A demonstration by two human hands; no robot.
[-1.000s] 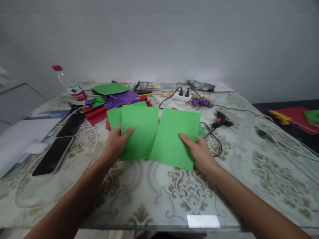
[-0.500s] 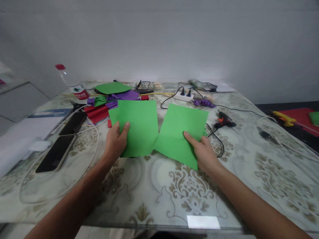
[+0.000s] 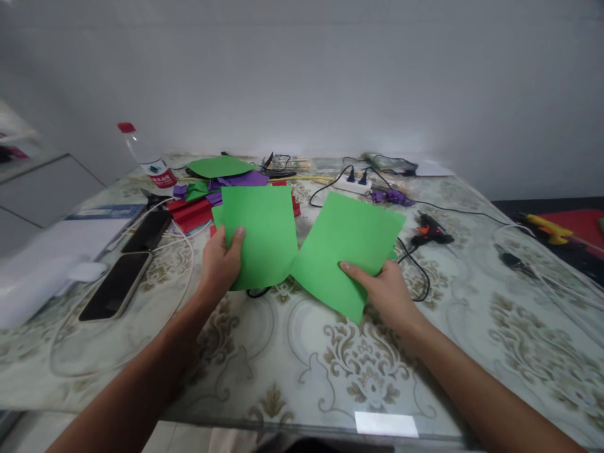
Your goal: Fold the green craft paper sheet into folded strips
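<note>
My left hand (image 3: 221, 259) grips one piece of green paper (image 3: 261, 236) between thumb and fingers, held up above the table. A second green sheet (image 3: 352, 242) is pinched in my right hand (image 3: 380, 283), its thumb lying on the front face. That right sheet leans to the right and its bottom edge slants. Near their lower inner corners the two pieces meet, with a V-shaped gap above. Whether they are still joined there I cannot tell. Fingers behind both sheets are mostly hidden.
Behind are red paper (image 3: 189, 214), purple paper (image 3: 243, 179) and a green leaf-shaped piece (image 3: 221, 167). A bottle (image 3: 158, 171) and phones (image 3: 116, 286) are at left. A power strip (image 3: 353, 184) and a black glue gun (image 3: 430, 230) with cable lie right, a yellow tool (image 3: 550, 228) farther out.
The right sheet has tilted further clockwise, and the gap between the upper edges of the two pieces has widened. Both hands keep their hold. The whole view has shifted slightly.
</note>
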